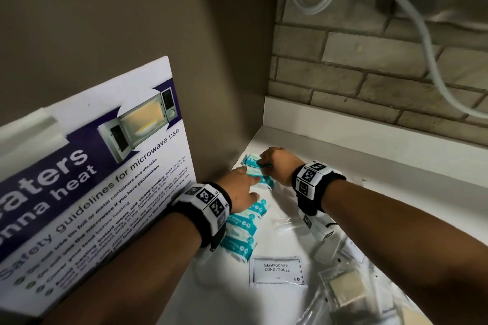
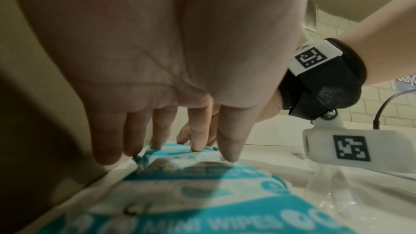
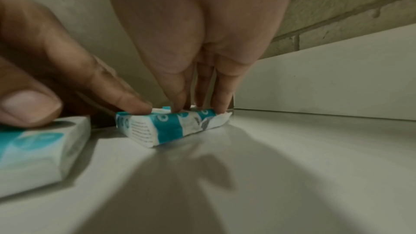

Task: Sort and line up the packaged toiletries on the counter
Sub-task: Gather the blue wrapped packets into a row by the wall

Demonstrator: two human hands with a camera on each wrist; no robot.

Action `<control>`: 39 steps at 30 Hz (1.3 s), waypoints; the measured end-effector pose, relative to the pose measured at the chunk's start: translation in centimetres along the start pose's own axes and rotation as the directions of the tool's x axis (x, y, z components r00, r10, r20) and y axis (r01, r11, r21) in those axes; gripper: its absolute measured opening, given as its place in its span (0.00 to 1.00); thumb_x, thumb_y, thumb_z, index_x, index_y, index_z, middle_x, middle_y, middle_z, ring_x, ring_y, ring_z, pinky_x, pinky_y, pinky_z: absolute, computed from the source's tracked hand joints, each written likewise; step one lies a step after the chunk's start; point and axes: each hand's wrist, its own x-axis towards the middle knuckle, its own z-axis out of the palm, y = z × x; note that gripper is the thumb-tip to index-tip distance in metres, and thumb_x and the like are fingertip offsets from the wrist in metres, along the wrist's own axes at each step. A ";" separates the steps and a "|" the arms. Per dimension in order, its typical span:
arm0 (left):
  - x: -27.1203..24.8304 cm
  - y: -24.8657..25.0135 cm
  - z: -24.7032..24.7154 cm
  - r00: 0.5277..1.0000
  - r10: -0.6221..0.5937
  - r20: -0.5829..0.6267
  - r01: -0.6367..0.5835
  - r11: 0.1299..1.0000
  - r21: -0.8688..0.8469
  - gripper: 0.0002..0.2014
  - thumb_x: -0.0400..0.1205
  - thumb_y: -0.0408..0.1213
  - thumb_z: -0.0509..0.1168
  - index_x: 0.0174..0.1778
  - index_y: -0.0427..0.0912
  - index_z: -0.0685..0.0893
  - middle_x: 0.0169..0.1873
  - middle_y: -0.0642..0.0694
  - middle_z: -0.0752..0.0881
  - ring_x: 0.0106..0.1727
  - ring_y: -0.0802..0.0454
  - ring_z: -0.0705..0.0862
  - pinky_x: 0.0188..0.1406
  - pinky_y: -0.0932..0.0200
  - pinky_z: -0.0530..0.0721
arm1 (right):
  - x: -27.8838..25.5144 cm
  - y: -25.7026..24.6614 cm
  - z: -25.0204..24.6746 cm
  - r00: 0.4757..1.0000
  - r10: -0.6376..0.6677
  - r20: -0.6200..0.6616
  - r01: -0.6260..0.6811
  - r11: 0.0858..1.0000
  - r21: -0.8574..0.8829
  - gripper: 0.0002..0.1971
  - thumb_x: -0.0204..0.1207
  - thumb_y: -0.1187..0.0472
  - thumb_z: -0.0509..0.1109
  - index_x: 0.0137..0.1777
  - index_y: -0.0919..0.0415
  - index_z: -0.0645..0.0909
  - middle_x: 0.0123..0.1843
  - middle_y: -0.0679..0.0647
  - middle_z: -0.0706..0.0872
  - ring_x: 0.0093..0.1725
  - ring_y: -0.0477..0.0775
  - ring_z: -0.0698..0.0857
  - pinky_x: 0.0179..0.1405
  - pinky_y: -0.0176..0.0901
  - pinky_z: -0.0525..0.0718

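Several teal-and-white mini wipes packs (image 1: 243, 227) lie in a row along the left wall on the white counter (image 1: 356, 192). My right hand (image 1: 264, 162) is at the far end of the row, straight fingertips (image 3: 221, 104) pressing down on top of the farthest pack (image 3: 171, 125). My left hand (image 1: 249, 182) lies flat beside it. Its forefinger (image 3: 126, 99) touches that pack's left end and its thumb rests on the neighbouring pack (image 3: 40, 149). In the left wrist view the left fingers (image 2: 195, 141) point down onto a pack, with a "MINI WIPES" pack (image 2: 202, 202) underneath.
A white "shampoo with conditioner" sachet (image 1: 276, 269) lies near the row's front end. Clear bags holding small packets (image 1: 343, 290) are piled at the lower right. A microwave safety sign (image 1: 92, 166) leans on the left wall. A brick wall and white hose (image 1: 422, 34) stand behind.
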 end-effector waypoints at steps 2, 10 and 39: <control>-0.2 0.2 -0.1 1.000 -0.003 0.013 0.002 0.999 0.035 0.28 0.88 0.52 0.54 0.85 0.55 0.58 0.87 0.45 0.48 0.86 0.44 0.52 0.83 0.49 0.52 | 0.1 0.0 -0.2 1.000 -0.009 -0.004 0.009 1.000 0.001 0.17 0.80 0.61 0.67 0.67 0.61 0.84 0.69 0.59 0.83 0.68 0.59 0.80 0.71 0.47 0.76; 1.2 0.4 -0.6 0.999 -0.014 0.051 0.009 0.996 0.087 0.29 0.87 0.56 0.52 0.85 0.57 0.55 0.87 0.46 0.45 0.87 0.43 0.47 0.84 0.42 0.50 | 1.1 0.4 -0.6 0.999 0.013 0.029 -0.014 1.000 0.002 0.17 0.80 0.61 0.67 0.68 0.61 0.83 0.69 0.58 0.83 0.67 0.58 0.81 0.71 0.48 0.77; -3.8 -1.6 2.0 0.959 0.105 -0.264 -0.138 0.984 -0.109 0.10 0.80 0.37 0.66 0.52 0.46 0.91 0.56 0.46 0.86 0.57 0.48 0.85 0.60 0.62 0.77 | -6.6 -4.2 0.5 0.952 -0.285 0.108 0.275 0.956 0.103 0.14 0.75 0.64 0.69 0.59 0.58 0.86 0.56 0.58 0.85 0.57 0.57 0.82 0.60 0.47 0.79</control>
